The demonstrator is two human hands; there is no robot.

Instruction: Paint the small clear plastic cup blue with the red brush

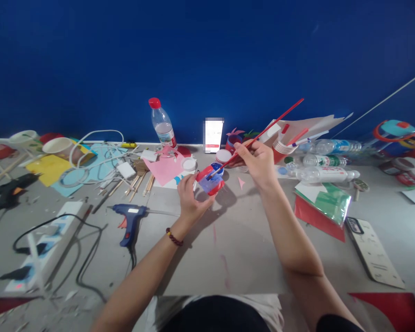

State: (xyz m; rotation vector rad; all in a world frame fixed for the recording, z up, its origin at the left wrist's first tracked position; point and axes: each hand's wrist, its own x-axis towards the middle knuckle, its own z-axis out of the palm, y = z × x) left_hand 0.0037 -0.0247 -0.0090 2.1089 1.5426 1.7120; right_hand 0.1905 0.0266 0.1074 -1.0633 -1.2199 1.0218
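- Step in hand: judged from the pose, application of paint by brush. The left hand (193,196) supports the work; the right hand (257,159) guides the tool.
- Left hand state: closed on the red-and-blue piece (210,181), thumb at the near side, fingers at the far left side.
- Right hand state: closed in a pinch on the red-handled paintbrush (273,123). The handle slopes up and away to the right; the bristle end points down and left.
- Hand spacing: the hands are apart, bridged by the brush and the piece.
- Part location: held above the tabletop (249,240), at the left hand's fingertips and to the left of the right hand. The blue paint pot (217,169) stands just beyond it.
- Next move: appears to call for a steady left grip and a light, controlled stroke of the brush tip. The tip lies at the blue area; firm contact cannot be confirmed.
- Part appearance: small, tilted, with glossy red at two opposite ends and a blue-violet band between. The coat looks wet, so smearing under the left fingers is a risk. Base material cannot be determined.
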